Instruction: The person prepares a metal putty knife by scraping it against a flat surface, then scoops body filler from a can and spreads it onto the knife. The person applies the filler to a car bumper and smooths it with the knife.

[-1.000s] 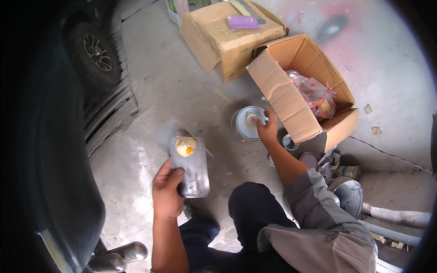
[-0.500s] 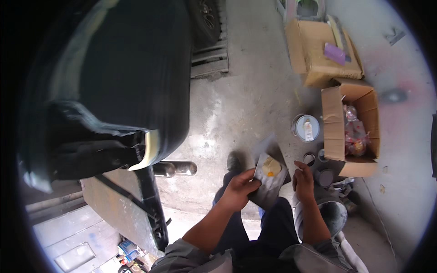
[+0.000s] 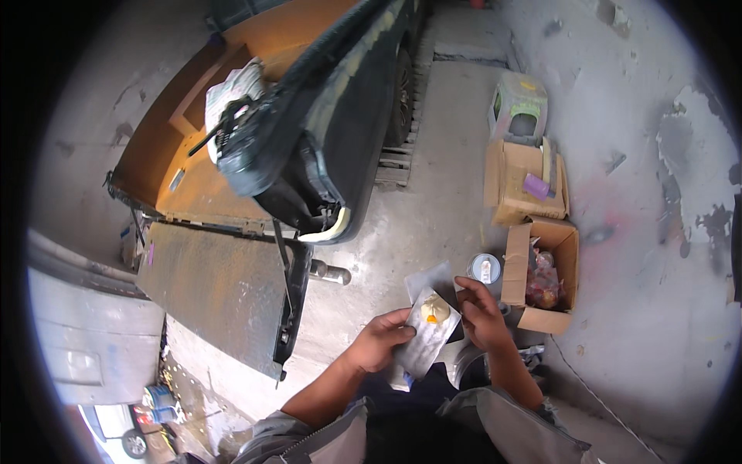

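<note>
My left hand point(image 3: 377, 340) grips the lower left edge of a flat grey-white mixing board point(image 3: 421, 352), thumb on top. On the board sits a cream, putty-like lump point(image 3: 437, 308) with a small orange dab point(image 3: 431, 319) on it. A pale grey sheet point(image 3: 430, 280) and a dark sheet point(image 3: 457, 334) show beyond and beside the board; how they join it is hidden. My right hand point(image 3: 483, 319) is raised close to the board's right side, index finger stretched out and the others bent. I see nothing held in it.
A dark vehicle body panel point(image 3: 363, 147) and a lowered rusty tailgate point(image 3: 224, 294) stand to the left. On the right are an open cardboard box point(image 3: 514, 271) with bagged items, a closed box point(image 3: 510, 205), a round tin point(image 3: 485, 268) and a cable point(image 3: 591, 393) along the wall.
My view has swung up and widened, so the truck bed and more of the wall show. My right hand has come nearer the board. My left hand keeps its grip.
</note>
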A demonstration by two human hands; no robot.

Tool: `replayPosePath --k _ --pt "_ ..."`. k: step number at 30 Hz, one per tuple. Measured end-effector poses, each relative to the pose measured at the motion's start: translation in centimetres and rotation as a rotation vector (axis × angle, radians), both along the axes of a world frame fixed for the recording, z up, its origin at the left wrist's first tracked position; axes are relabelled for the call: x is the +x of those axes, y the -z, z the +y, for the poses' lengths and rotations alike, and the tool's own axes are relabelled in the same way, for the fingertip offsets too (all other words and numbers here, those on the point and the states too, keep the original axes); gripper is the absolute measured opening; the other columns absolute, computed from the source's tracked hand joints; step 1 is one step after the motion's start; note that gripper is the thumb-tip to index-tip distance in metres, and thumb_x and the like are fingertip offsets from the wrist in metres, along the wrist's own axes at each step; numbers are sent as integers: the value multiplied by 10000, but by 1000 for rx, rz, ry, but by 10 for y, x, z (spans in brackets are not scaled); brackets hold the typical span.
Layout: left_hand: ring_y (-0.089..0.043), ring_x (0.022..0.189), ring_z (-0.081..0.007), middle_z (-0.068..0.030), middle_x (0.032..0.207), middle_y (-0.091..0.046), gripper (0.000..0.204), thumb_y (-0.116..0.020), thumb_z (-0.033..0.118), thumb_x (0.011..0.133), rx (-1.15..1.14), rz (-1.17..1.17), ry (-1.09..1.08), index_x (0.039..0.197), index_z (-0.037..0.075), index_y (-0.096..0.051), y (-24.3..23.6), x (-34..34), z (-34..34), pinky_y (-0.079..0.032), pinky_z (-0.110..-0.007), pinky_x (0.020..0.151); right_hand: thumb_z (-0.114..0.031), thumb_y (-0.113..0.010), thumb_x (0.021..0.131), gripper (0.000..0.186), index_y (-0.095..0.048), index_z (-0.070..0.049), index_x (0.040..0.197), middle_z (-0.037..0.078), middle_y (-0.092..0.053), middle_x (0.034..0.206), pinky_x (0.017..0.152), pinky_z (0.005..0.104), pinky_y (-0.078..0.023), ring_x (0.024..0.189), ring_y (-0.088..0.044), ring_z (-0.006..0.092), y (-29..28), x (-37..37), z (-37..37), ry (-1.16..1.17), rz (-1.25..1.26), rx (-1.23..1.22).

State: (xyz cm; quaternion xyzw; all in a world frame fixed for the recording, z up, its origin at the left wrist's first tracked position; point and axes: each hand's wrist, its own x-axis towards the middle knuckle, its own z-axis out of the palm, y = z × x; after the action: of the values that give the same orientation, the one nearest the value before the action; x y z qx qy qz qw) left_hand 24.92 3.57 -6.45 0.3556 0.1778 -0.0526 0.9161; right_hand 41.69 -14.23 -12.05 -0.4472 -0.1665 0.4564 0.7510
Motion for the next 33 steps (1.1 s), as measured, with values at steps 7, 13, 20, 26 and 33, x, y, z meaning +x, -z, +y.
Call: replayPosePath --k 7,13,20,26,33 --pt "-589 1121 -183 -90 1232 -621 399 -515 -26 919 31 -190 -204 1316 11 -539 -36 -87 -6 -445 -332 991 114 -548 854 731 -265 -95 1495 68 -573 1074 832 250 -432 986 -543 96 -55 -80 33 275 -384 -115" --pt "-558 1169 -179 -78 1292 -589 422 -501 -6 945 6 -302 -497 1364 34 -491 -45 -178 2 -422 -358 1025 43 -599 825 738 -306 -81 1490 21 -547 1112 832 223 -395 919 -468 70 -89 -145 2 215 -508 -139" --pt "-457 1305 -208 -75 1440 -456 539 -502 208 1004 -42 -460 -557 1487 72 -303 -61 -272 -13 -362 -403 1096 -10 -656 854 791 -225 -102 1511 161 -494 1324 801 229 -445 965 -544 93 -121 -269 0 -149 -541 -105" --pt "-472 1288 -224 -106 1430 -459 569 -467 330 1019 97 -542 -437 1478 38 -302 -64 -303 -20 -359 -403 1092 -10 -658 863 791 -215 -103 1511 214 -462 1361 760 222 -469 909 -565 82 -150 -309 4 -121 -522 -47" --pt "-521 1157 -208 -102 1332 -480 498 -478 339 1017 576 -465 -292 1373 -8 -481 -69 -303 -22 -401 -361 1033 -14 -676 852 805 -219 -105 1508 182 -479 1345 743 218 -478 875 -568 73 -174 -303 -4 -68 -499 88"
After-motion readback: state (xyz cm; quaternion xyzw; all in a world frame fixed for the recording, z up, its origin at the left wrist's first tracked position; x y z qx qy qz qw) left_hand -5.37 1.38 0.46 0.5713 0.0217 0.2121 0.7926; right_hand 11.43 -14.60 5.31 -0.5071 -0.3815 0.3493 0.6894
